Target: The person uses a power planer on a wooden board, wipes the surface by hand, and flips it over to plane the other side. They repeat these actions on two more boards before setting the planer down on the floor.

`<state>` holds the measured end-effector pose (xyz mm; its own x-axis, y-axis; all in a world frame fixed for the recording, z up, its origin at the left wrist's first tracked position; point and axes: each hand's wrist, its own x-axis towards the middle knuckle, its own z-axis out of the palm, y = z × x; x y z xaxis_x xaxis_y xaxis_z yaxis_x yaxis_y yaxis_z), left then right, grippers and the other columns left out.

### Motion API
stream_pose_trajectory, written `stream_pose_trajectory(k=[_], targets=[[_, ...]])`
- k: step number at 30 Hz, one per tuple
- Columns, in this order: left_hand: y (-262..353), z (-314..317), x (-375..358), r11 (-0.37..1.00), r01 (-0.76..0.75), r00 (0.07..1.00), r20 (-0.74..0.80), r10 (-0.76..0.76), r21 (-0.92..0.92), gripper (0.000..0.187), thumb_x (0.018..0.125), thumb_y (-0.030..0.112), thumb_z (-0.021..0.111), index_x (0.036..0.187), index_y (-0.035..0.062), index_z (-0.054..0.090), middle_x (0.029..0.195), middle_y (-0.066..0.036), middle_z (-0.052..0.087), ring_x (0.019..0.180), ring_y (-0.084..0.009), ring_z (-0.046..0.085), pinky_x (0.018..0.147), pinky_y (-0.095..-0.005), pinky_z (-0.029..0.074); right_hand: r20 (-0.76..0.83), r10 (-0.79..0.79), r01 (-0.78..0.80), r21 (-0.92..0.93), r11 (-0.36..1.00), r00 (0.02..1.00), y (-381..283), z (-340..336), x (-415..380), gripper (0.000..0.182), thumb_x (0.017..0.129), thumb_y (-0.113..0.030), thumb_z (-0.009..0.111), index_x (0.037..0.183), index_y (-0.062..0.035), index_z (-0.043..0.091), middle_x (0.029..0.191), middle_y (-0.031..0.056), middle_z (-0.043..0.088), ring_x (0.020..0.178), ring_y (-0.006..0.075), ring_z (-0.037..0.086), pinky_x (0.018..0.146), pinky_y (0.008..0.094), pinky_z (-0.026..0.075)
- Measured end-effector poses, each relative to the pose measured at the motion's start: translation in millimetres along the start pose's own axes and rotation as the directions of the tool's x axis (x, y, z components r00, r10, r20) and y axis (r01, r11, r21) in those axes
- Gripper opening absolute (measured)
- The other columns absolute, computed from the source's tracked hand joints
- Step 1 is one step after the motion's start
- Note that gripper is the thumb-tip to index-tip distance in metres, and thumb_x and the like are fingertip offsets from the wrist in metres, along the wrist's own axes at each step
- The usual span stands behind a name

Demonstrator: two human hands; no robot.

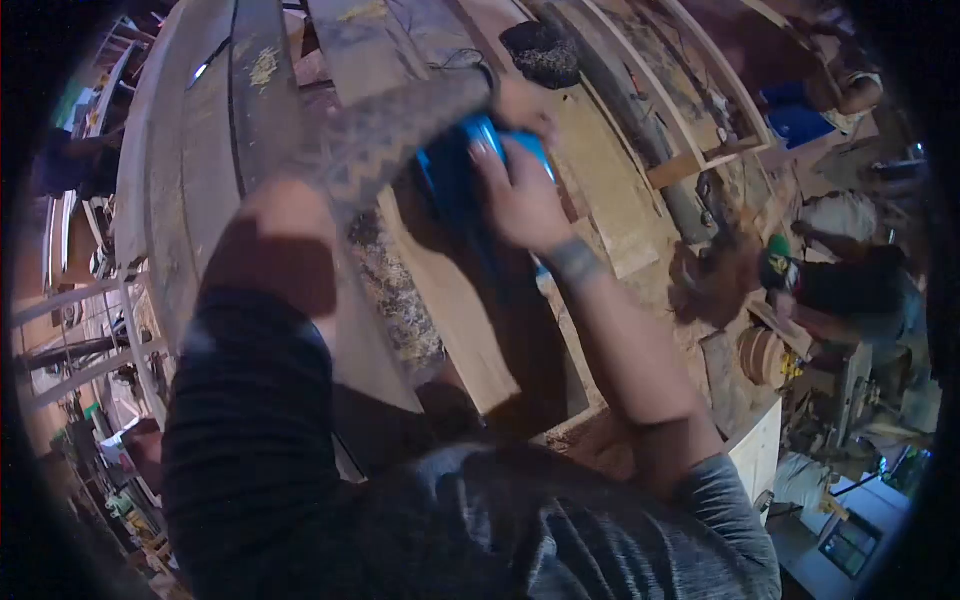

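Observation:
A blue power tool, by its shape a power planer [452, 160], is over the boards in front of me, partly covered by my hands and blurred by motion. My right hand [525, 200] is closed over its near side, thumb and fingers bent round the blue body. My left hand [525, 108] reaches across to its far end, closed against it; most of its fingers are hidden. A patterned covering or marking runs along my left forearm. Under the tool lies a pale wooden board [450, 300], partly in shadow.
Long planks [200, 150] run along the left, with curled wood shavings [264, 66] on one. A dark bundle [542, 55] lies at the far side. A wooden frame [690, 165] stands to the right. Beyond it, a person in a green cap [778, 250] and another person [855, 95] are seen.

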<state>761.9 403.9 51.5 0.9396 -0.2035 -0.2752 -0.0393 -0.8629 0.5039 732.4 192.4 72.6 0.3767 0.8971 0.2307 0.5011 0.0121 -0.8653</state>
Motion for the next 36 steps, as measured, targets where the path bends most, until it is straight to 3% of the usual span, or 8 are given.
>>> stream_pose_trajectory(k=[2,12,16,19,21,25,30,36], targets=[[-56.5,-33.9,-8.7,0.998,0.021,1.000,0.004,-0.021,0.052,0.050,0.102,0.051,0.058,0.126,0.0105,0.074,0.125,-0.015,0.074,0.116,-0.0324,0.068,0.102,-0.0435,0.050,0.176,0.170,-0.181,0.046,0.983,0.970,-9.5,16.9,61.8,0.054,0.108,-0.046,0.050,0.116,0.0060,0.064,0.110,0.0341,0.069,0.109,0.0504,0.066,0.094,0.0531,0.051],[-152.7,-110.6,-38.0,0.939,0.260,0.965,-0.036,-0.258,0.225,0.044,0.102,0.043,0.056,0.117,0.0043,0.071,0.112,-0.020,0.073,0.106,-0.0365,0.068,0.097,-0.0475,0.050,0.044,-0.159,0.165,-0.202,0.965,0.986,21.1,97.3,216.2,0.064,0.105,-0.045,0.040,0.114,0.0131,0.065,0.106,0.0369,0.070,0.103,0.0460,0.071,0.093,0.0504,0.054],[-88.3,-81.2,-26.6,0.933,0.191,0.969,0.093,-0.229,0.305,0.042,0.103,0.040,0.055,0.112,0.0014,0.070,0.106,-0.022,0.073,0.101,-0.0380,0.068,0.094,-0.0492,0.051,0.102,0.093,-0.093,-0.005,0.996,0.990,23.0,74.6,151.1,0.060,0.107,-0.047,0.044,0.114,0.0091,0.064,0.093,0.0287,0.071,0.092,0.0417,0.072,0.087,0.0491,0.055],[-26.3,-26.0,-8.6,0.926,-0.160,0.980,0.171,0.106,0.341,0.039,0.102,0.037,0.053,0.106,0.0019,0.071,0.102,-0.024,0.072,0.100,-0.0414,0.068,0.092,-0.0519,0.051,0.114,0.131,-0.134,0.013,0.991,0.985,0.9,18.2,35.7,0.051,0.109,-0.047,0.049,0.113,0.0024,0.062,0.084,0.0202,0.068,0.083,0.0352,0.069,0.077,0.0464,0.053],[82.4,8.0,1.6,0.945,-0.093,0.982,0.187,0.034,0.315,0.038,0.100,0.035,0.052,0.105,0.0039,0.073,0.106,-0.024,0.072,0.103,-0.0416,0.068,0.091,-0.0528,0.053,0.050,-0.021,0.018,0.042,0.999,0.999,-1.5,-18.8,-47.9,0.043,0.110,-0.041,0.050,0.115,-0.0007,0.061,0.085,0.0168,0.068,0.078,0.0309,0.067,0.074,0.0441,0.052],[261.0,76.4,27.5,0.967,-0.043,0.961,0.275,-0.029,0.253,0.040,0.096,0.032,0.052,0.117,0.0072,0.076,0.121,-0.021,0.074,0.113,-0.0402,0.070,0.097,-0.0529,0.053,0.230,0.257,-0.282,0.081,0.956,0.939,-33.0,-112.3,-206.8,0.039,0.109,-0.031,0.054,0.132,-0.0003,0.055,0.097,0.0263,0.068,0.092,0.0458,0.067,0.085,0.0502,0.052],[413.9,177.6,65.5,0.968,-0.202,0.954,0.252,0.159,0.152,0.040,0.091,0.023,0.057,0.124,0.0113,0.077,0.126,-0.019,0.073,0.116,-0.0361,0.070,0.095,-0.0517,0.056,0.280,0.427,-0.423,-0.077,0.903,0.860,-55.6,-204.2,-383.3,0.041,0.106,-0.025,0.054,0.138,0.0001,0.053,0.093,0.0209,0.067,0.084,0.0365,0.070,0.077,0.0460,0.053],[429.6,213.8,78.2,0.980,-0.182,0.945,0.290,0.152,0.080,0.042,0.090,0.025,0.057,0.125,0.0109,0.077,0.127,-0.017,0.074,0.118,-0.0337,0.070,0.095,-0.0484,0.056,0.254,0.423,-0.431,-0.026,0.902,0.870,-71.5,-210.2,-418.8,0.044,0.104,-0.025,0.054,0.140,-0.0001,0.051,0.088,0.0200,0.066,0.079,0.0354,0.068,0.075,0.0471,0.053]])
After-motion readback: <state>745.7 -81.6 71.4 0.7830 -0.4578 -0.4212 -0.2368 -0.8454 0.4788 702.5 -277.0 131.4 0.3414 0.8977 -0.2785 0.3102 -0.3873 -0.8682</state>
